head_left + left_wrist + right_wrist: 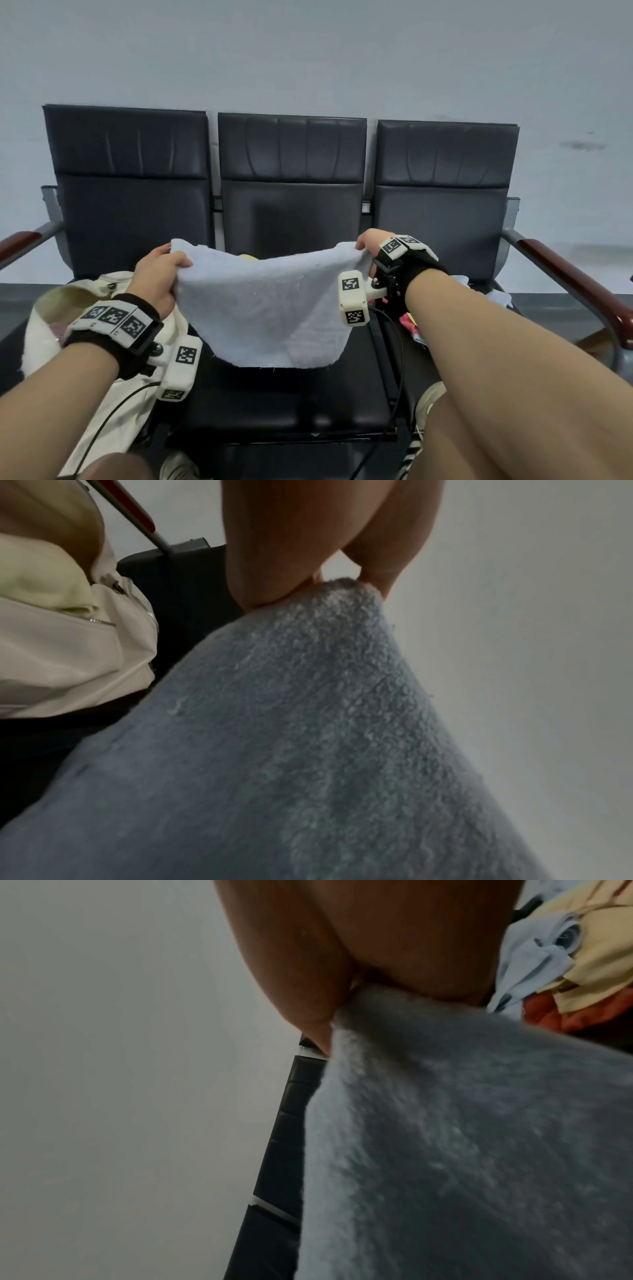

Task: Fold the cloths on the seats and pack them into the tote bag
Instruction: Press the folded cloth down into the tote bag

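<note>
A pale grey wall (308, 51) fills the upper half, lit flat and evenly, with a faint dark smudge (582, 145) at the right. Against it stands a row of three black padded seats (291, 154), joined on a grey metal frame (51, 202). Each end has a wooden armrest (565, 274) (reddish-brown, glossy). A dark floor (30, 298) runs along the wall's foot.

Wrist rigs I am wearing
I am wearing black wrist straps (416, 272), white marker-coded camera blocks (354, 299), trailing black cables (394, 370).
</note>
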Demonstrator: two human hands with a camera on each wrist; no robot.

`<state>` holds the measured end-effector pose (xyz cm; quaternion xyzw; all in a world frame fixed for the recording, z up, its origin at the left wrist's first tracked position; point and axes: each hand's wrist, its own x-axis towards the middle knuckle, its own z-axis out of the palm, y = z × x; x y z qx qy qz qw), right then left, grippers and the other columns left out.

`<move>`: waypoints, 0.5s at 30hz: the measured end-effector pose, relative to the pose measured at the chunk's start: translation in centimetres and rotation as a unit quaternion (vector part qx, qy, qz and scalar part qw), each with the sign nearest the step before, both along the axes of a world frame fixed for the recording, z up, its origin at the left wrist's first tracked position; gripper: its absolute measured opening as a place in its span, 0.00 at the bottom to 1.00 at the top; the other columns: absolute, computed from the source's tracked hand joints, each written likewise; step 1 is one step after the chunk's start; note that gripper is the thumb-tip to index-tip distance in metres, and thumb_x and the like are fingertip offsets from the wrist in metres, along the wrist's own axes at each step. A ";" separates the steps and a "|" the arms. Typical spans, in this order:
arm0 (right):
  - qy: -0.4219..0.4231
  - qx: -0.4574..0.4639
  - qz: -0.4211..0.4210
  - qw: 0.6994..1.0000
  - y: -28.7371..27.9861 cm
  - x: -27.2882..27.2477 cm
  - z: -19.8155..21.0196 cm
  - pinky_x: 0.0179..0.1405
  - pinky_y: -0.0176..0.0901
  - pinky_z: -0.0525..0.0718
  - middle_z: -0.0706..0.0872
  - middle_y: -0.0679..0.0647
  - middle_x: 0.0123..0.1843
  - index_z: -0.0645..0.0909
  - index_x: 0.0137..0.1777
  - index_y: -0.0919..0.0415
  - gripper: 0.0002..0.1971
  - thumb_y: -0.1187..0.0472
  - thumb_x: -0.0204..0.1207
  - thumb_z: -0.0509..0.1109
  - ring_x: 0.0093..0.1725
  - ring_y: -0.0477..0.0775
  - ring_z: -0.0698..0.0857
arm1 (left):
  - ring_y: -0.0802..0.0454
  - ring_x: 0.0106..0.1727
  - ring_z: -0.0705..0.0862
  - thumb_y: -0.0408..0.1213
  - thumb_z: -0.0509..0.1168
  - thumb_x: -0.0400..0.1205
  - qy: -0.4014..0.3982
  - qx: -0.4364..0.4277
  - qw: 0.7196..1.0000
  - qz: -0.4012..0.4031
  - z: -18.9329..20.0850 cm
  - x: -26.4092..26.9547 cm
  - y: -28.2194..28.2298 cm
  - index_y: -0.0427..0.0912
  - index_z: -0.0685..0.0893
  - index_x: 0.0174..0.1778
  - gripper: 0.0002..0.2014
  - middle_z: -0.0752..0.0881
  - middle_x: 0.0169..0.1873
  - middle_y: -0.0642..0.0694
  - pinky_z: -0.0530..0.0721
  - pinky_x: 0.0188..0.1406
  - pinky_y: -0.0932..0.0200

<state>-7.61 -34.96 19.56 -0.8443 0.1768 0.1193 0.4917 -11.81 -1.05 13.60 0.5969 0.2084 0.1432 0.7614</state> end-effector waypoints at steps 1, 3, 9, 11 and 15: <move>0.001 -0.004 -0.014 1.000 0.2 -0.3 0.4 0.51 0.45 0.81 0.83 0.59 0.45 0.79 0.50 0.64 0.11 0.56 0.78 0.65 0.46 0.60 0.83 | 0.42 0.62 0.86 0.23 0.65 0.75 0.000 -0.006 1.000 -0.003 0.0 0.0 -0.1 0.40 0.83 0.69 0.25 0.87 0.62 0.39 0.83 0.65 0.46; -0.020 0.030 -0.038 0.999 0.2 -0.5 0.6 0.50 0.49 0.84 0.85 0.60 0.46 0.82 0.56 0.64 0.18 0.53 0.70 0.72 0.46 0.63 0.85 | 0.43 0.62 0.87 0.27 0.66 0.79 -0.006 -0.019 1.000 -0.011 -0.1 0.1 -0.4 0.38 0.84 0.67 0.19 0.88 0.61 0.38 0.83 0.65 0.49; -0.091 0.068 -0.087 0.990 -0.4 -0.2 0.2 0.58 0.53 0.87 0.87 0.59 0.48 0.87 0.53 0.55 0.13 0.68 0.70 0.76 0.51 0.62 0.87 | 0.48 0.58 0.86 0.35 0.70 0.82 -0.017 0.006 1.000 0.022 -0.9 0.3 -0.1 0.37 0.85 0.67 0.17 0.88 0.60 0.41 0.82 0.54 0.54; -0.099 0.061 -0.080 0.990 -0.9 -0.1 -0.2 0.56 0.52 0.88 0.87 0.58 0.45 0.88 0.52 0.54 0.15 0.72 0.69 0.76 0.46 0.60 0.86 | 0.47 0.60 0.85 0.34 0.72 0.81 -0.010 0.022 1.000 0.017 -0.9 0.1 0.4 0.37 0.84 0.69 0.19 0.87 0.62 0.41 0.82 0.54 0.53; -0.113 0.034 -0.048 0.992 -1.6 -0.5 -0.3 0.35 0.45 0.83 0.85 0.56 0.41 0.88 0.51 0.55 0.15 0.72 0.68 0.75 0.33 0.55 0.80 | 0.46 0.59 0.86 0.27 0.71 0.79 -0.002 0.036 0.999 0.011 -0.6 0.0 0.8 0.37 0.83 0.70 0.21 0.87 0.62 0.37 0.84 0.54 0.52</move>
